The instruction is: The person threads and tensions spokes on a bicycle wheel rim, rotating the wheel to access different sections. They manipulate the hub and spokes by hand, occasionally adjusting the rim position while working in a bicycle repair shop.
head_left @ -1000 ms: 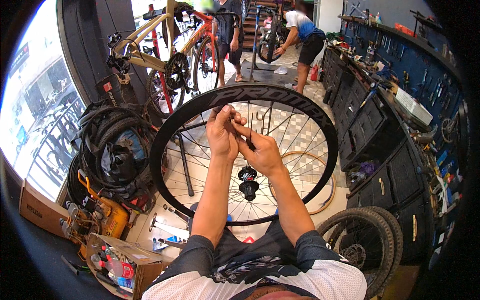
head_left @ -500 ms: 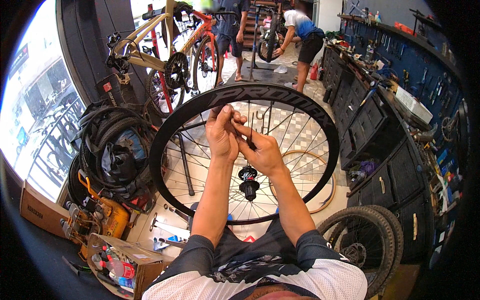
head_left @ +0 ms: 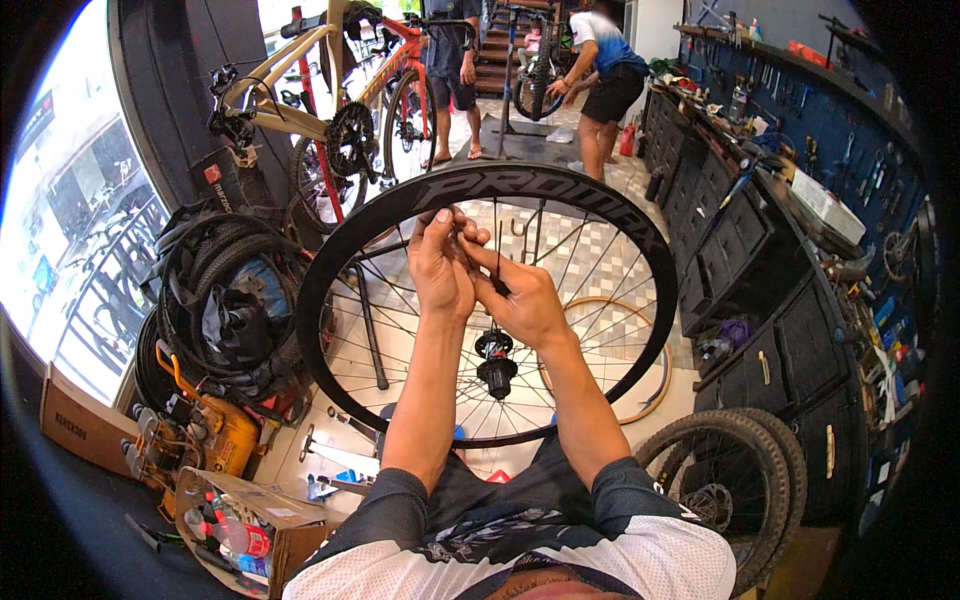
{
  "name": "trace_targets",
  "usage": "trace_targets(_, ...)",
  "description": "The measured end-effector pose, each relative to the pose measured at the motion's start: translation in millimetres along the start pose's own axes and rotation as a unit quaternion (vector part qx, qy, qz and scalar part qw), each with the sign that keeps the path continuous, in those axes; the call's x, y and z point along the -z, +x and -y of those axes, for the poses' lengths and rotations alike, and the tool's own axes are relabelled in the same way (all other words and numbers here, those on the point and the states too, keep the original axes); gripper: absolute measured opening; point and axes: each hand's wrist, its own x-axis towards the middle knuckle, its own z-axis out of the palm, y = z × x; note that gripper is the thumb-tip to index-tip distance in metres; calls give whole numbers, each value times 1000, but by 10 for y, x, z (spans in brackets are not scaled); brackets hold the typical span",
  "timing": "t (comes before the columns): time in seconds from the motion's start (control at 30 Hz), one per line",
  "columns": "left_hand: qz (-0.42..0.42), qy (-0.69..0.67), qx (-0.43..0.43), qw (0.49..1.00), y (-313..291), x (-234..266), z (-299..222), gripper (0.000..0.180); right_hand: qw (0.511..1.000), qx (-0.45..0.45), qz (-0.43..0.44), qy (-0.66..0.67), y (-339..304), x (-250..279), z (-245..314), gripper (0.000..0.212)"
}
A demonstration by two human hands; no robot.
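A bicycle wheel (head_left: 318,352) with a deep black rim stands in front of me, its lower edge between my legs. Its black hub (head_left: 495,365) shows below my hands, with thin dark spokes running out to the rim. My left hand (head_left: 440,268) is closed just inside the upper rim, thumb up and fingers curled. Against it, my right hand (head_left: 525,303) is closed too, its index finger and thumb reaching to the left fingers. A dark spoke (head_left: 500,232) crosses at the right index finger. Whatever the fingertips pinch is hidden or too small to tell.
Bicycles (head_left: 350,130) stand at the far left, above heaped tyres (head_left: 210,260). Nearer are a yellow compressor (head_left: 225,435) and a cardboard box (head_left: 290,515) of bottles. Black drawers (head_left: 720,245) line the right, beside knobby tyres (head_left: 745,430). A person (head_left: 605,65) bends over a wheel at the back.
Both hands keep nearly the same place, with a slight shift of the left hand to the left. The wheel tilts very slightly. At the back, the bending person has moved a little.
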Motion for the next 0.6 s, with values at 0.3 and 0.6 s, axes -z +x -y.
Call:
trace_targets(0.3,-35,22,6,999,-56,-145,-16,14,1000,18,-4,4,17,13,0,46)
trace_targets(0.6,-38,-8,44,998,-34,-51,-7,14,1000,-8,14,-6,28,44,31,42)
